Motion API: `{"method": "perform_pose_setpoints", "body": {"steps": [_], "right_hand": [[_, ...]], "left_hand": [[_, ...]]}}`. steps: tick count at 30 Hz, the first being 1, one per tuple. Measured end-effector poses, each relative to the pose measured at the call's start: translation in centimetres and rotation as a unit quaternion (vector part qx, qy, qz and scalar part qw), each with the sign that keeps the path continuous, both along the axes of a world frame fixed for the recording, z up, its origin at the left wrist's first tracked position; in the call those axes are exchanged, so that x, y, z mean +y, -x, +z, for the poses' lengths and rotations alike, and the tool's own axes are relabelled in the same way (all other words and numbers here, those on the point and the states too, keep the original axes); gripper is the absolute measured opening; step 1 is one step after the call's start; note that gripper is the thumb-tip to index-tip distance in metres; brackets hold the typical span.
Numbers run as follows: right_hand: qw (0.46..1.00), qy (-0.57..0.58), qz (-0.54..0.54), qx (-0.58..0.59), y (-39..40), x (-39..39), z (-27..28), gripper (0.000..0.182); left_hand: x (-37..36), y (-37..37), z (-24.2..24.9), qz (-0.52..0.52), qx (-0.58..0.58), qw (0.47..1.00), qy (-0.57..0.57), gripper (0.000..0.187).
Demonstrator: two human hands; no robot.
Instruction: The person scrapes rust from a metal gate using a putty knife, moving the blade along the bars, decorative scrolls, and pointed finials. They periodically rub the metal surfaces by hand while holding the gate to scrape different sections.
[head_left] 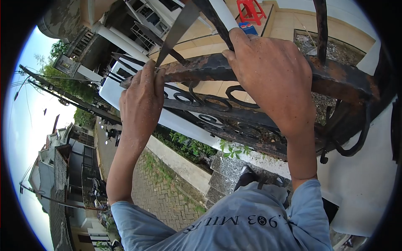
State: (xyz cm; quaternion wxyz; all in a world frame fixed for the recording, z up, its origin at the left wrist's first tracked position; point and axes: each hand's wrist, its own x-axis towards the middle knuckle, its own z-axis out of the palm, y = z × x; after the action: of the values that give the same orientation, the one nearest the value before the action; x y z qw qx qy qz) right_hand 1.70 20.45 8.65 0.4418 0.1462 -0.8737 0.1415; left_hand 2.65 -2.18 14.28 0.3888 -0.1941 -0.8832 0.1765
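Observation:
My left hand (142,98) is closed, its fingers and thumb pinched at the narrow end of a scraper (180,30). The scraper's flat grey blade widens upward, and its handle is hidden. The hand is at the far end of the top rail of a black iron fence (201,69), whose paint is worn through to rust. My right hand (274,79) is wrapped over the same rail, its thumb and forefinger at the foot of an upright spike (215,21). Its other fingers are hidden behind the rail. Curled ironwork (205,102) runs below both hands.
A red plastic stool (251,11) and a blue item (248,28) are on the tiled porch (201,46). Below the fence are a white wall (192,129), green plants (188,144) and stone steps (220,173). A paved lane (163,192) runs to the left.

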Motion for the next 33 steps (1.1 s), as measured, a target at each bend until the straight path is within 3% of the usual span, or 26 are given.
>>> {"method": "perform_pose_setpoints", "body": {"steps": [2,5,8,12,14,16,18,21,24,26,28,29,33], "right_hand": [[1.000,-0.003,0.002,-0.007,0.1,0.1,0.4,0.025],[1.000,-0.003,0.005,0.017,0.0,0.2,0.1,0.024],[1.000,0.005,0.012,0.022,0.2,0.2,0.1,0.023],[0.999,-0.017,0.008,0.036,0.0,0.2,-0.2,0.024],[0.997,-0.023,0.010,0.075,0.5,0.3,-0.3,0.024],[0.999,-0.022,0.008,0.026,0.1,0.3,0.3,0.024],[1.000,-0.026,0.005,0.002,0.0,0.3,0.2,0.024],[0.999,-0.043,0.002,0.012,0.3,0.2,0.2,0.025],[0.999,-0.044,0.003,-0.008,0.0,0.3,0.4,0.025],[0.999,-0.049,0.009,-0.015,0.1,0.4,0.6,0.025],[0.999,-0.028,0.011,-0.025,-0.3,0.3,0.9,0.024],[0.999,-0.015,0.012,-0.034,-0.4,0.3,0.8,0.024],[0.999,-0.045,0.006,-0.008,0.1,0.3,0.4,0.024]], "left_hand": [[0.1,0.0,-0.4,-0.013,-0.052,0.998,0.028,0.026],[0.9,-0.6,1.9,0.002,-0.003,0.994,-0.107,0.025],[1.2,-0.3,-0.1,-0.013,-0.038,0.998,0.041,0.025],[2.3,-0.5,1.6,0.045,0.027,0.999,0.002,0.024],[2.0,-0.2,0.1,0.076,-0.048,0.994,0.061,0.023],[2.7,-0.4,1.7,0.058,-0.029,0.998,0.014,0.024],[3.3,-0.2,1.9,0.109,0.015,0.994,0.009,0.024],[3.4,-0.3,1.2,0.118,-0.073,0.989,0.059,0.026],[4.4,-0.5,1.8,0.154,-0.028,0.987,0.024,0.027],[3.0,-0.1,-0.3,0.096,-0.076,0.988,0.099,0.026],[3.1,-0.1,1.0,0.078,-0.070,0.992,0.071,0.022],[3.7,-0.3,1.9,0.118,-0.039,0.992,0.025,0.020],[3.2,-0.4,0.5,0.119,-0.091,0.985,0.085,0.023]]}}
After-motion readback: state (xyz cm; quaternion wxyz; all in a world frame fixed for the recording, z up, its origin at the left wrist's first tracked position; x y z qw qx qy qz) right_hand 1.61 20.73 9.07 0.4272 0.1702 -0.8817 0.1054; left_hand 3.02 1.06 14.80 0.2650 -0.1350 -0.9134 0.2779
